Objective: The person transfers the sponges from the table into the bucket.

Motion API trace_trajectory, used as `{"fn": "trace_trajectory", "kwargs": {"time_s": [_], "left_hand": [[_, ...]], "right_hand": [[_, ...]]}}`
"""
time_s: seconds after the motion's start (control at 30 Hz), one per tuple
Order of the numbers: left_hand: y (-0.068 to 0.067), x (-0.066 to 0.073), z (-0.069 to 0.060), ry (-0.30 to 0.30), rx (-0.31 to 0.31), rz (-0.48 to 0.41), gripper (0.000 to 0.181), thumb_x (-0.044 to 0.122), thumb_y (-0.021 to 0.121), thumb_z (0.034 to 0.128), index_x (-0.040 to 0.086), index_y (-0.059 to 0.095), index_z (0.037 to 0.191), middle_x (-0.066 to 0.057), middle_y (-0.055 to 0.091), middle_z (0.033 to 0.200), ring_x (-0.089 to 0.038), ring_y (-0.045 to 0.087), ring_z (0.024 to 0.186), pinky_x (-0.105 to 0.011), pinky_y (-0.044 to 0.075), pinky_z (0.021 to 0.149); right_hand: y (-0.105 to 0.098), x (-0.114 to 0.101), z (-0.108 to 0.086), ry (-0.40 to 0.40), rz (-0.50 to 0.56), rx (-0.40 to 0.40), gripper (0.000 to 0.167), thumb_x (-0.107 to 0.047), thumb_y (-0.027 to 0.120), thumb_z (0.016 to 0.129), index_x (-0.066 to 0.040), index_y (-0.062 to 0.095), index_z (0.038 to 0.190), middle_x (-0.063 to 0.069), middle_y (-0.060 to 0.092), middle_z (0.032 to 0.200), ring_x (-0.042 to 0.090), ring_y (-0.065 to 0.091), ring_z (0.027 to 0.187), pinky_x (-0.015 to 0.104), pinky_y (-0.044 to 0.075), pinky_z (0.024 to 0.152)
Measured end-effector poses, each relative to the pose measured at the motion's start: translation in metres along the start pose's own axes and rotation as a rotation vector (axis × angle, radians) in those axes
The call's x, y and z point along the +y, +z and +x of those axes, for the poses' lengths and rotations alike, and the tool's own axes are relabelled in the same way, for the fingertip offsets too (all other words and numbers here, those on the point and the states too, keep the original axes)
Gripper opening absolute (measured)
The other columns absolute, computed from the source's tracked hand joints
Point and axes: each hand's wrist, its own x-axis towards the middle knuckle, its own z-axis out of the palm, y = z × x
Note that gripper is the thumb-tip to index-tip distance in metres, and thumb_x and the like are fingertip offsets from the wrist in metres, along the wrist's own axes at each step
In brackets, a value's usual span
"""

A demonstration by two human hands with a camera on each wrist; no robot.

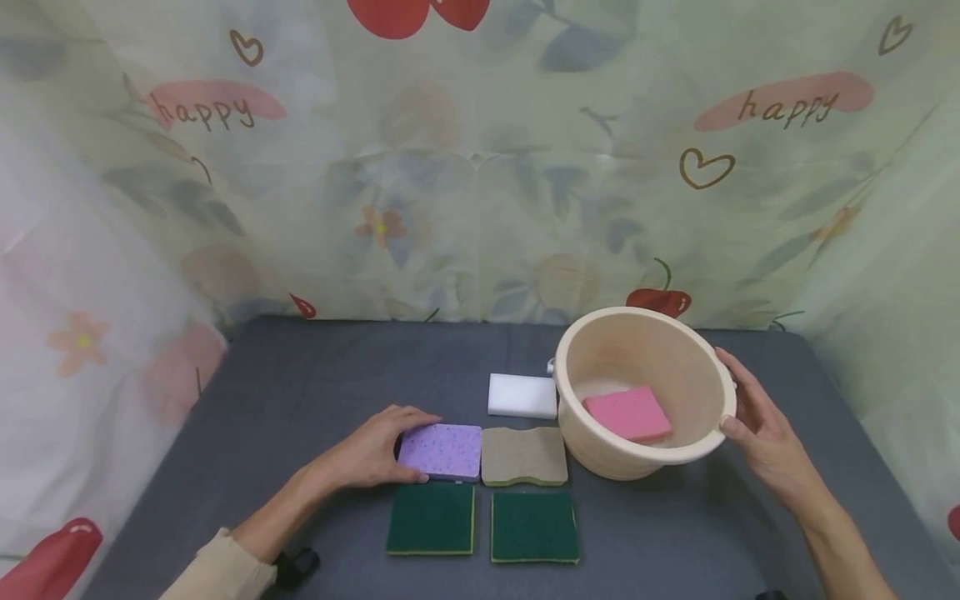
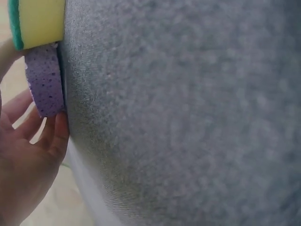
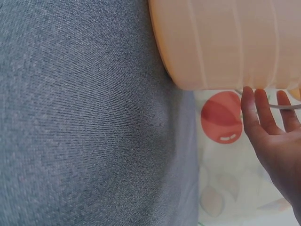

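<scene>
- Beige sleeve (image 1: 228, 567): nearest the head camera, at lower left, ending short of the wrist.
- Left green-faced sponge (image 1: 432, 520) and right green-faced sponge (image 1: 535, 527): side by side on the counter (image 1: 360, 358), with a gap between them.
- Left hand (image 1: 381, 452): parted only to the width of the purple sponge (image 1: 442, 452), gripping its left end; thumb at the near edge, fingers at the far edge. Whether the sponge is clear of the counter cannot be told.
- Purple sponge: positioned behind the left green-faced sponge and immediately beside the wavy-edged taupe sponge (image 1: 525, 456).
- Right hand (image 1: 771, 443): spread wide, holding the right side of the cream bucket (image 1: 615, 458), thumb at the rim, fingers against the outer wall.
- Pink sponge (image 1: 632, 414): inside the bucket. White sponge (image 1: 522, 396): outside, just beside its left wall.
- Caution, slip: the left grip takes only one end; a loose pinch may let the purple sponge droop or drop.
- Caution, disturbance: lifting it sideways may drag the taupe sponge or catch the green-faced one in front.
- Caution, tipping: uneven pressure from the right hand on the rim may tilt or slide the bucket, displacing the white sponge.
</scene>
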Motion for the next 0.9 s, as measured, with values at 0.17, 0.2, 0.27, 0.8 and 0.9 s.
{"fn": "trace_trajectory", "kwargs": {"time_s": [0.17,0.2,0.27,0.8,0.9], "left_hand": [[-0.003,0.001,0.001,-0.009,0.007,-0.019,0.069,0.042,0.082,0.078,0.018,0.059,0.138,0.002,0.059,0.131,-0.02,0.052,0.122,-0.049,0.042,0.099],[-0.005,0.002,0.001,-0.003,0.012,-0.021,0.068,0.041,0.082,0.0781,0.017,0.059,0.137,0.002,0.06,0.13,-0.019,0.053,0.121,-0.048,0.043,0.099],[-0.008,0.003,0.001,0.01,0.023,-0.02,0.066,0.038,0.083,0.0778,0.016,0.06,0.136,0.001,0.061,0.128,-0.018,0.055,0.118,-0.047,0.045,0.098],[-0.038,0.021,0.012,0.011,0.075,-0.012,0.064,0.037,0.081,0.0784,0.019,0.06,0.136,0.004,0.061,0.128,-0.013,0.056,0.112,-0.043,0.047,0.095],[-0.044,0.024,0.015,0.028,0.078,-0.012,0.063,0.036,0.08,0.0795,0.019,0.059,0.136,0.005,0.06,0.128,-0.013,0.056,0.111,-0.041,0.047,0.094]], "right_hand": [[0.0,0.0,0.0,0.018,-0.021,0.004,0.076,0.003,0.057,0.098,-0.021,0.02,0.16,-0.005,0.029,0.156,-0.002,0.045,0.124,0.012,0.047,0.086],[0.0,0.0,0.0,0.018,-0.016,0.004,0.076,0.004,0.056,0.098,-0.021,0.021,0.16,-0.004,0.029,0.156,-0.002,0.045,0.124,0.012,0.047,0.086],[-0.001,0.0,0.0,0.009,-0.004,0.003,0.076,0.005,0.056,0.097,-0.02,0.021,0.16,-0.004,0.03,0.156,-0.001,0.045,0.124,0.012,0.048,0.086],[-0.003,0.001,0.002,0.004,0.031,-0.006,0.076,0.006,0.057,0.097,-0.019,0.022,0.16,-0.004,0.03,0.156,-0.001,0.045,0.125,0.013,0.048,0.086],[-0.005,0.003,0.003,-0.008,0.058,-0.011,0.076,0.007,0.057,0.096,-0.017,0.022,0.16,-0.003,0.031,0.155,0.001,0.046,0.125,0.014,0.048,0.087]]}}
